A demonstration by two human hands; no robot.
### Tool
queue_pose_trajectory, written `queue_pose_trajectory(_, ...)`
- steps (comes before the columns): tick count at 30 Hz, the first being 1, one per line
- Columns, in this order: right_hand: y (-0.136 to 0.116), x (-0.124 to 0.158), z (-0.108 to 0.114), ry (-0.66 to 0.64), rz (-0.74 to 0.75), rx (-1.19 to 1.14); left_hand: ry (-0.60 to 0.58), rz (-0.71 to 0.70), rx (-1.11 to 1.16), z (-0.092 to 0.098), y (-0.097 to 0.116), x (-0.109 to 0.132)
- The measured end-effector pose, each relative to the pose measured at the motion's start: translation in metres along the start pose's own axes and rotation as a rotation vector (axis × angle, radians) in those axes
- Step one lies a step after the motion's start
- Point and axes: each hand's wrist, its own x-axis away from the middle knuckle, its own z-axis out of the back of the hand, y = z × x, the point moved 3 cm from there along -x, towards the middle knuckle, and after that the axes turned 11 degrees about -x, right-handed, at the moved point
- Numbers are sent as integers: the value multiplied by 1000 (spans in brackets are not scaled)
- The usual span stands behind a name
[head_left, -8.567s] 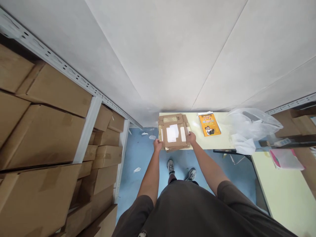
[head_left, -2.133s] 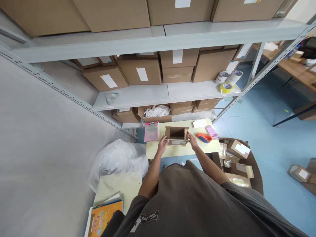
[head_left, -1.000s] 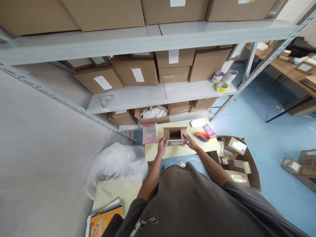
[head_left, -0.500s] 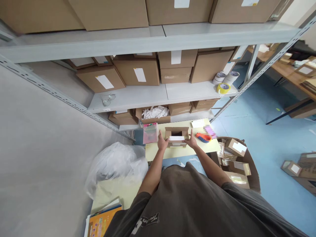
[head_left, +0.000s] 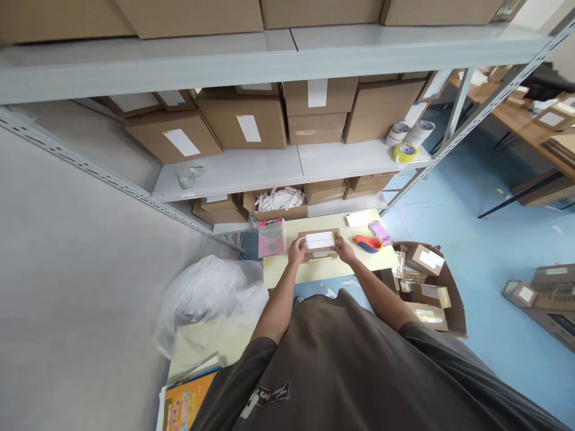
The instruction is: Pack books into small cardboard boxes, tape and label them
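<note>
A small brown cardboard box (head_left: 308, 257) sits on the pale yellow table in front of me, with a white label (head_left: 319, 240) facing up on its top. My left hand (head_left: 297, 250) grips the box at its left end, fingers curled over the edge. At the right end, my right hand (head_left: 344, 249) holds it the same way. Just right of that hand lies an orange and blue tape dispenser (head_left: 368, 243). The inside of the box is hidden now.
A pink plastic pouch (head_left: 272, 237) lies at the table's left, white paper (head_left: 358, 218) at its back. Shelves (head_left: 251, 167) with boxes and tape rolls (head_left: 405, 152) rise behind. A large carton (head_left: 459, 311) of small boxes stands right; plastic sheeting (head_left: 211, 293) is left.
The box's raised flaps have folded down over its dark opening, and the white label now lies flat on top. Both hands have closed in on the ends.
</note>
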Motion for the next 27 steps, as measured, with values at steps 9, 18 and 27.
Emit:
queue_pose_trajectory(9,-12,-21,4,33,-79,6,-16,34,-84,4,18,-25)
queue_pose_trajectory(18,35,35,-24,71,-96,22,-105,114,-17,-35,-25,27)
queue_pose_trajectory(27,25,2,-20,59,-150,88,26,310,-23,-43,6,-19)
